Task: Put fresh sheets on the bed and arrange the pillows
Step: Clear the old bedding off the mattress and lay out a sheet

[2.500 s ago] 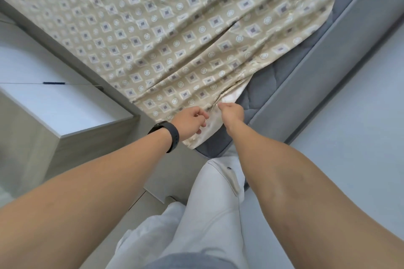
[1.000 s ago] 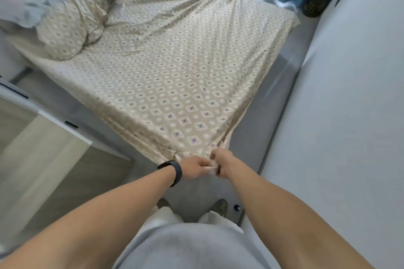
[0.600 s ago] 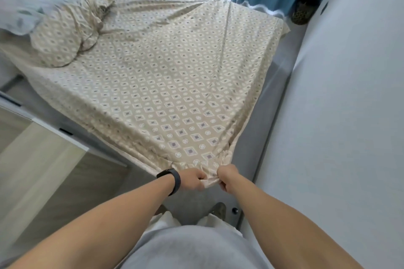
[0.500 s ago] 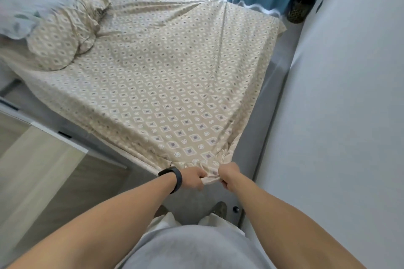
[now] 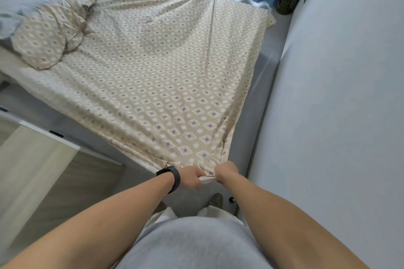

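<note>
Beige sheet (image 5: 157, 85) had been drawn taut over the bed; left hand (image 5: 192, 178) and right hand (image 5: 226, 172) pinched its corner, ready for tucking.

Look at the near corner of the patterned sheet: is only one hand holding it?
No: both the left hand and the right hand grip the gathered corner of the patterned sheet.
</note>
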`<state>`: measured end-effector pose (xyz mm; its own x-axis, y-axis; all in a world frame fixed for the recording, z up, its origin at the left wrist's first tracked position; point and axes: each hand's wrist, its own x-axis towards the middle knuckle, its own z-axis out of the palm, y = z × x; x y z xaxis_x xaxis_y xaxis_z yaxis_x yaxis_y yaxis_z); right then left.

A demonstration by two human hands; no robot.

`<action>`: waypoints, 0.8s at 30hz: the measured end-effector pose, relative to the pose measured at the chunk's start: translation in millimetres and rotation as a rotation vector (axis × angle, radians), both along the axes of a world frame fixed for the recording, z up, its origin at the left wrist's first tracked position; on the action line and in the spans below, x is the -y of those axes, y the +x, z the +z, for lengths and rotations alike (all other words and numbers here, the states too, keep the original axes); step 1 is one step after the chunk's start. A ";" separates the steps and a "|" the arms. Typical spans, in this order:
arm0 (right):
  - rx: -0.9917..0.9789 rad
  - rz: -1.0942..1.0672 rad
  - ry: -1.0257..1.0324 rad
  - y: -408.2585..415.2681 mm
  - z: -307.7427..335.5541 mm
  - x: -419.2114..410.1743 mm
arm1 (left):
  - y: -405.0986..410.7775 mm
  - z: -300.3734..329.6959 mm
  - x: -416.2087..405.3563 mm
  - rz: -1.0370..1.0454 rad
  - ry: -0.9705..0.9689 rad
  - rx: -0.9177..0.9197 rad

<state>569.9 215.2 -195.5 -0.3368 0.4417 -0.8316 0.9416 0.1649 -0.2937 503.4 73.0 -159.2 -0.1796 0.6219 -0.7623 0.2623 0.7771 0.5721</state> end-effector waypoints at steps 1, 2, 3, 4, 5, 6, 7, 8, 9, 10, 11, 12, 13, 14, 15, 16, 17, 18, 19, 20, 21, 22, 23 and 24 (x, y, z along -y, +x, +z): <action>0.011 -0.015 0.004 2.8 1.8 -0.7 | 2.6 1.5 -0.3 -0.007 0.004 0.004; 0.014 -0.033 0.013 4.5 3.3 -2.6 | 3.6 3.0 -1.3 -0.009 0.010 0.001; 0.008 -0.044 0.026 4.0 3.1 -5.8 | 3.3 4.2 -2.7 -0.007 0.017 -0.004; 0.002 -0.052 0.022 3.7 3.9 -8.7 | 4.4 4.7 -3.6 -0.001 0.021 -0.008; -0.025 -0.056 0.006 -0.2 4.4 -12.4 | 2.6 5.1 -5.1 0.006 0.034 -0.018; -0.057 -0.070 -0.017 -2.3 6.0 -15.5 | 1.8 5.3 -5.8 0.018 0.048 -0.034; -0.087 -0.090 -0.029 -5.1 8.0 -18.5 | 0.7 3.4 -6.3 0.038 0.064 -0.058; -0.102 -0.110 -0.024 -7.1 9.2 -21.1 | -0.3 2.6 -7.6 0.064 0.072 -0.081; -0.103 -0.119 -0.006 -8.9 8.8 -23.7 | -0.9 2.5 -8.8 0.088 0.077 -0.102; -0.091 -0.124 0.024 -9.5 8.3 -25.0 | -1.1 0.5 -9.9 0.101 0.075 -0.131; -0.080 -0.123 0.054 -9.4 6.4 -26.2 | -1.1 -1.8 -10.5 0.103 0.077 -0.164; -0.071 -0.131 0.067 -9.0 5.4 -26.6 | -1.7 -5.2 -9.6 0.096 0.063 -0.197; -0.070 -0.145 0.067 -8.3 3.7 -26.3 | -2.1 -8.5 -7.1 0.058 0.045 -0.249; -0.072 -0.152 0.068 -7.3 2.2 -25.1 | -3.4 -10.6 -3.1 -0.005 0.011 -0.320; -0.068 -0.143 0.064 -6.2 0.0 -23.8 | -5.6 -12.5 2.3 -0.068 -0.026 -0.374; -0.066 -0.135 0.064 -4.2 -1.6 -22.2 | -9.0 -15.7 8.5 -0.092 -0.060 -0.402; -0.057 -0.126 0.065 -1.7 -3.5 -19.6 | -11.8 -18.5 14.4 -0.109 -0.088 -0.415; -0.040 -0.124 0.066 1.1 -6.2 -17.0 | -16.1 -20.7 18.6 -0.105 -0.097 -0.408; -0.019 -0.109 0.068 5.2 -7.4 -15.3 | -17.4 -21.2 20.0 -0.097 -0.093 -0.392; 0.000 -0.102 0.074 9.3 -9.5 -13.9 | -18.9 -22.4 20.4 -0.101 -0.082 -0.369; 0.014 -0.106 0.081 13.3 -10.3 -13.1 | -19.2 -22.9 19.5 -0.106 -0.066 -0.341; 0.025 -0.108 0.091 16.5 -10.7 -13.1 | -18.6 -24.2 18.8 -0.107 -0.048 -0.315; 0.035 -0.102 0.097 19.0 -11.2 -13.0 | -17.4 -25.9 18.9 -0.105 -0.035 -0.295; 0.045 -0.099 0.100 21.3 -12.2 -12.8 | -16.0 -28.5 18.8 -0.101 -0.024 -0.279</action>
